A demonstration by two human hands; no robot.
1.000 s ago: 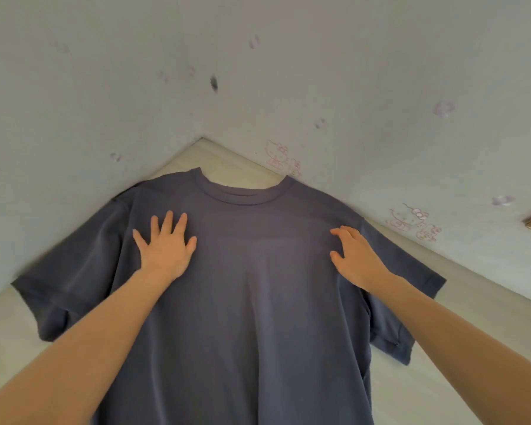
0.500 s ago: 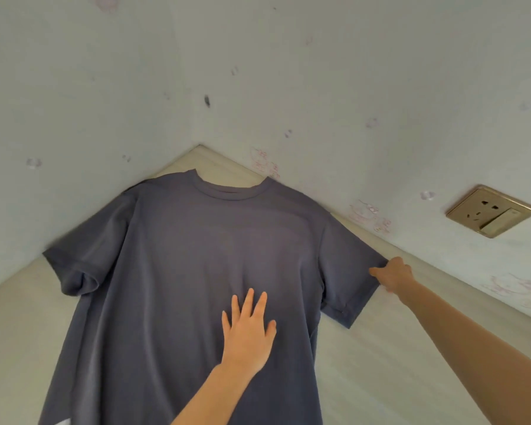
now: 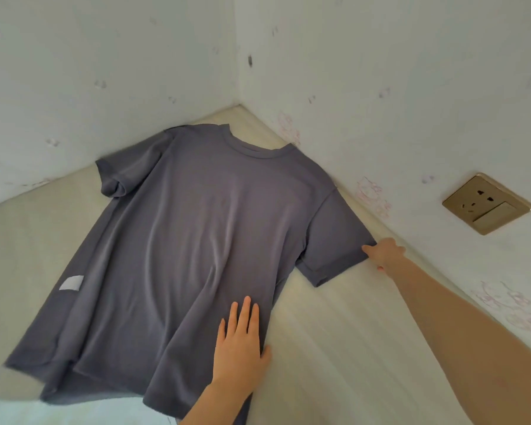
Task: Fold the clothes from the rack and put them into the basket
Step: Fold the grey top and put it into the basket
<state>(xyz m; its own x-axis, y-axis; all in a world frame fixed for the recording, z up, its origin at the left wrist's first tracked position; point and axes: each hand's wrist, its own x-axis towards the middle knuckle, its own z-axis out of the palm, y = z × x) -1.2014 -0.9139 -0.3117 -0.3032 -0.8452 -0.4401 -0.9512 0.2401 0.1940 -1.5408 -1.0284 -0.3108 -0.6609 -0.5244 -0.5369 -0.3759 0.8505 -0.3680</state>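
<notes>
Under the left hand (image 3: 242,342) lies the grey T-shirt (image 3: 203,240), spread flat on the pale surface (image 3: 344,348) in the corner of two white walls. That hand is flat, its fingers straight and close together, and it presses the shirt near its lower right side. It sits lower on the shirt than half a second ago, closer to the bottom hem. The right hand (image 3: 383,253) is far out past the left one, and it pinches the edge of the right sleeve (image 3: 334,240), as it did half a second ago. One second ago both hands lay up by the shoulders. The other sleeve, far from both hands, is bunched up near the wall. A white tag (image 3: 71,283) shows on the far side of the shirt. Just past the right hand the wall comes close, with a gold socket (image 3: 486,204) on it. Between the two hands, and nearer to the person than the right hand, there is bare pale surface.
</notes>
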